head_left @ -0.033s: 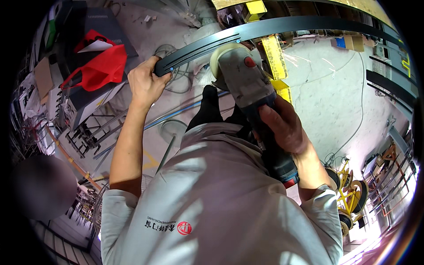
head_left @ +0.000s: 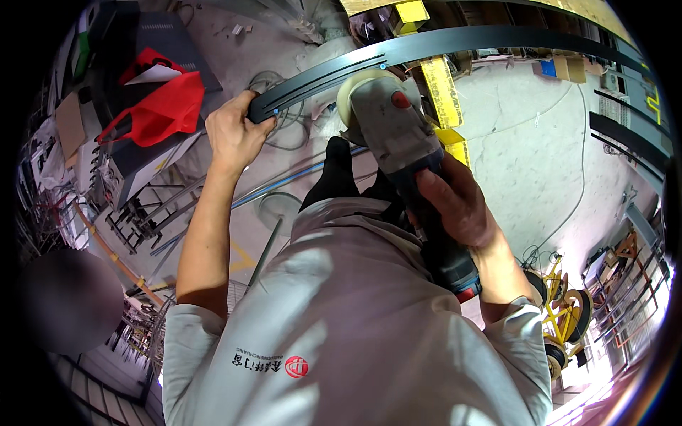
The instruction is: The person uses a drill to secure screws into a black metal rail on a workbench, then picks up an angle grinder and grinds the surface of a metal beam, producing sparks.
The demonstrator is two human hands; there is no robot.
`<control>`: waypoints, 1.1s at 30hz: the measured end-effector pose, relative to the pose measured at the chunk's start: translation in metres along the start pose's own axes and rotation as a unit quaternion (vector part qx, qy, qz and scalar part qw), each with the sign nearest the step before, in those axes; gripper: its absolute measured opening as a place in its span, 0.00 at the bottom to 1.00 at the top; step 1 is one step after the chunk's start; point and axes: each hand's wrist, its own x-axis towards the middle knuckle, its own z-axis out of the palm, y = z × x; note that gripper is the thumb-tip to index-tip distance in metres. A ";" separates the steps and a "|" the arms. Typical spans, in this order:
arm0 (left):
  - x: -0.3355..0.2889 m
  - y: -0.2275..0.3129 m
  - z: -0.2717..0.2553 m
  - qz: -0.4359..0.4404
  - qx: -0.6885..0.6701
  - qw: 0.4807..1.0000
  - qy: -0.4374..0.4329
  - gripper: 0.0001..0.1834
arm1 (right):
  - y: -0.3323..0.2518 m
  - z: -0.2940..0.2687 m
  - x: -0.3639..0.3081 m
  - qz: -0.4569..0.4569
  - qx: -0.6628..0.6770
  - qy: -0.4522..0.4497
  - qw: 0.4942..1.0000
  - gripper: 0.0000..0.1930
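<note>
A long dark metal profile [head_left: 440, 44] with slots along its near side runs from my left hand across to the far right. My left hand [head_left: 236, 133] is closed round its left end, the thumb on the near edge. In my right hand [head_left: 460, 202] is a cordless angle grinder [head_left: 394, 121], its body slanting down to a battery with a red end. The pale grinder disc [head_left: 347, 101] is at the slotted side of the profile; whether they touch, I cannot tell. Two small blue spots mark the profile, one near my left thumb and one by the disc.
Yellow supports [head_left: 442, 92] stand below the profile. A red cloth bag [head_left: 163, 110] lies on a dark machine at left. Coiled cable [head_left: 280, 135] and long rods cover part of the floor. A yellow reel stand [head_left: 565, 312] is at right. Shelves with boxes stand at the back.
Bright orange and white spark streaks right of the grinder, in the earlier frame, are gone now. My hands, the grinder and the profile hold practically the same place.
</note>
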 end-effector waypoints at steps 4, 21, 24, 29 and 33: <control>0.001 0.000 0.001 0.004 -0.004 1.000 0.001 0.21 | 0.000 -0.001 0.001 0.003 -0.016 0.008 1.000 0.19; -0.001 -0.009 0.005 0.019 -0.035 0.999 0.002 0.19 | 0.009 -0.002 0.005 -0.043 -0.008 -0.003 0.999 0.16; 0.000 -0.009 0.006 0.026 -0.032 0.999 0.009 0.19 | 0.010 -0.002 0.005 -0.044 -0.015 0.004 0.999 0.16; -0.002 -0.013 0.006 0.036 -0.020 0.999 0.003 0.19 | 0.008 -0.002 0.003 -0.035 -0.026 0.002 0.999 0.17; -0.001 -0.009 0.007 0.015 -0.079 0.997 0.012 0.21 | 0.015 0.002 0.006 -0.079 -0.030 0.027 0.996 0.17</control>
